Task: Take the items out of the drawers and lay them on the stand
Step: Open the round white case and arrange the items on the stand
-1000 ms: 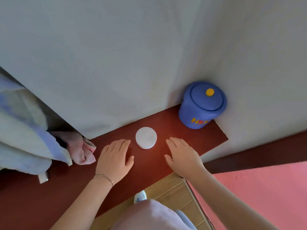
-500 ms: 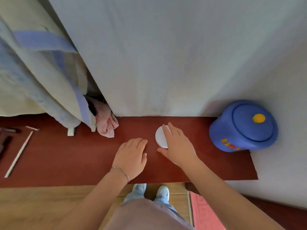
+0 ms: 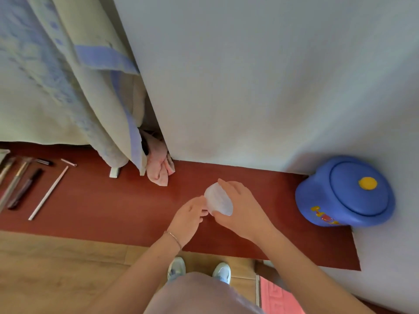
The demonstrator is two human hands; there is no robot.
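The right hand (image 3: 241,208) grips a white round jar (image 3: 218,202); the left hand (image 3: 188,217) touches it with its fingertips.

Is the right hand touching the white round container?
Touching. The head view shows the right hand gripping the white round container, tilted, between fingers and thumb.

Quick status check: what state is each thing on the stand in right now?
white round container: tilted, lifted off the stand, held in right hand
left hand: fingertips touching the container
blue pot: lid on, leaning
pink cloth: crumpled
white stick: lying flat
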